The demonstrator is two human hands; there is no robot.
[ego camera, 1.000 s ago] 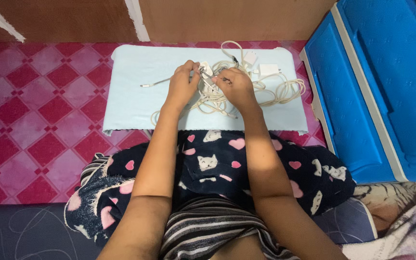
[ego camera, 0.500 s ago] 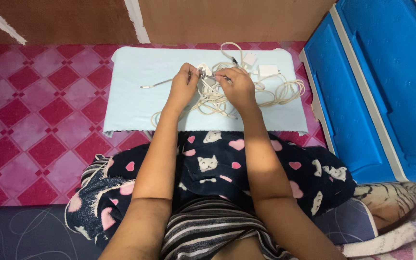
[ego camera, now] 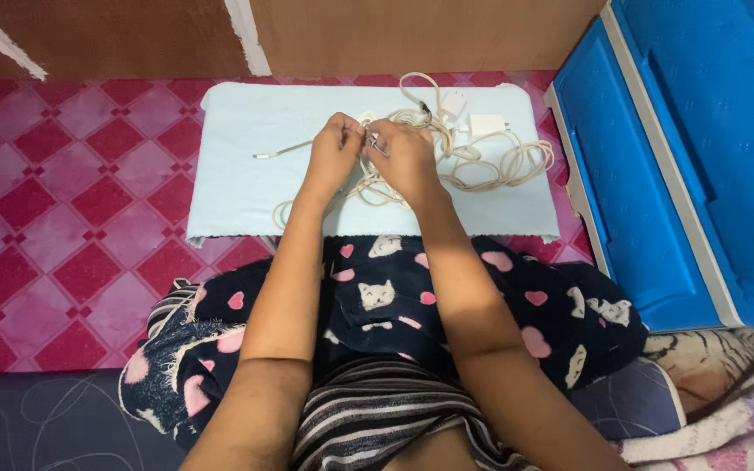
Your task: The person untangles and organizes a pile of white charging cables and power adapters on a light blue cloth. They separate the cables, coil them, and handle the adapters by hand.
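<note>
Seen from above, a seated person is working over a pale blue cloth [ego camera: 246,187] spread on the pink and red diamond-patterned floor [ego camera: 54,201]. On the left part of the cloth, a loose cable end [ego camera: 281,153] is trailing away from the hands and lying flat, apparently pulled clear of the rest. The left hand [ego camera: 335,146] is closing its fingers around a strand of the cream-white cable tangle [ego camera: 447,157], pinching it at the middle of the cloth. Just beside it, almost touching, the right hand [ego camera: 403,157] is gripping another part of the same tangle, with a small dark and metallic piece, probably a plug tip, showing between the fingers; what it is exactly is too small to tell. Both hands are holding the cable slightly above the cloth, seemingly so that one strand can be separated from the loops. To the right, the remaining loops are lying heaped on the cloth, with two white charger blocks [ego camera: 482,125] resting at the far edge. The loops are crossing one another and standing in the way of any single strand. Farther right, a blue plastic box [ego camera: 682,174] is sitting against the cloth's edge. Nearest, a dark blanket with cats and hearts [ego camera: 482,305] is covering the lap.
</note>
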